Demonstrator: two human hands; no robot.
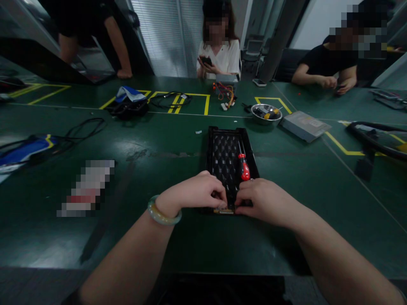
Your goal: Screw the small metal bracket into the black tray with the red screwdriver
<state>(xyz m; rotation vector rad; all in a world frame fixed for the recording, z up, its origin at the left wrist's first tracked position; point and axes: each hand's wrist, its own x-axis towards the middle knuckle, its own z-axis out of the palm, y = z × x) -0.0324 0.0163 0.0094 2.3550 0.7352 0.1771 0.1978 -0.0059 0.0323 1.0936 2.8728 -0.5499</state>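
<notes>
Your forearms enter from the lower corners and converge over the green worktop [197, 250]. Your left hand [200, 190] extends to the right, back of the hand upward, wrist encircled by a pale green bracelet [163, 218]; the fingers bend down, with the tips at a small connector strip [226, 212]. Your right hand [262, 197] reaches in from the opposite side, back of the hand upward, fingers curled inward and tips near the strip's right end. Whether either of your hands grips the strip cannot be told, as the fingers hide the contact. The strip lies at the near edge of a black tray-like panel [222, 159], directly in front of you.

Inside the panel, along its right side, lies a screwdriver [244, 167] with a red and black handle; the handle end is just beside your right hand, and the shaft points away from you. To your left, well apart from the panel, lies a pixelated item [87, 188].

Beyond the panel, to the right, stand a metal bowl [266, 121] of small parts and a flat grey metal box [305, 126]. Farther back is a box with coloured wires [226, 90]. Across the worktop, a person in a white top [232, 57] holds a dark phone [206, 60].
</notes>
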